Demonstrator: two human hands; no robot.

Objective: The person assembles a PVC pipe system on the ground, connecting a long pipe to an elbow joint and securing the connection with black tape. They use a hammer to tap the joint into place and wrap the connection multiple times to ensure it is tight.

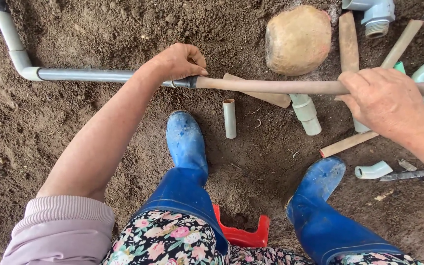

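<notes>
Gripping the grey pipe (99, 75) steady, the left hand (180, 61) is closed; the right hand (386, 100) is squeezing the brown pipe (271, 86) (lined up end to end).

Matt grey plastic pipe (89, 75), dusty tan pipe (271, 86), glossy blue rubber boots (186, 145), crumbly dark soil (50, 122), rough stone (298, 39).

No packages, labels, signs or screens are in view.
</notes>
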